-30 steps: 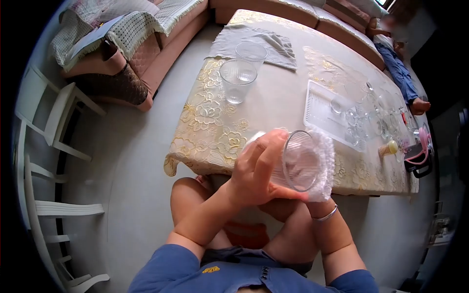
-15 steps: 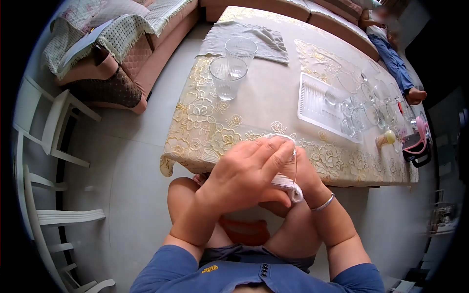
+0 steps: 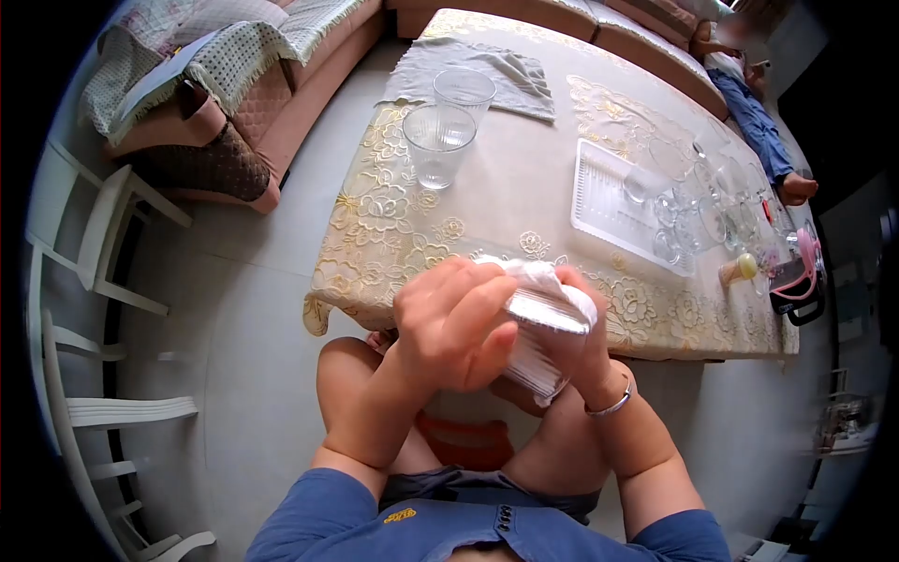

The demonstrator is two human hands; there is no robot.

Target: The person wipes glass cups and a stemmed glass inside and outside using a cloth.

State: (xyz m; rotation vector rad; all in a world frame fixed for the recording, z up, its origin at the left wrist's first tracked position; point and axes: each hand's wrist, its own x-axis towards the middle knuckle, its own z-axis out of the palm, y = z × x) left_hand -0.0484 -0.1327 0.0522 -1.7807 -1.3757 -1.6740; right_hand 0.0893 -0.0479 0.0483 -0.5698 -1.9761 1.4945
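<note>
A clear ribbed glass (image 3: 541, 348) is tilted between my hands above my lap, just off the table's near edge. White cloth (image 3: 536, 273) lies over its far side and around the rim. My right hand (image 3: 588, 323), with a bracelet at the wrist, is wrapped round the glass from the right, partly over the cloth. My left hand (image 3: 454, 318) is at the glass's left side, fingers curled against the cloth and thumb toward me; its fingertips are partly hidden. Two similar ribbed glasses, a nearer glass (image 3: 437, 155) and a farther glass (image 3: 465, 84), stand upright on the table.
The table wears a flowered tablecloth (image 3: 384, 215). A grey cloth (image 3: 520, 84) lies at the far left. On the right are a white tray (image 3: 599, 192), several clear glass items (image 3: 716, 220) and a small yellow-topped container (image 3: 740, 270). A person (image 3: 758, 126) sits beyond; white chairs (image 3: 131, 412) stand left.
The glass has turned so its ribbed side and rim show between my hands. More white cloth is visible. My left hand has shifted slightly left, away from my right hand.
</note>
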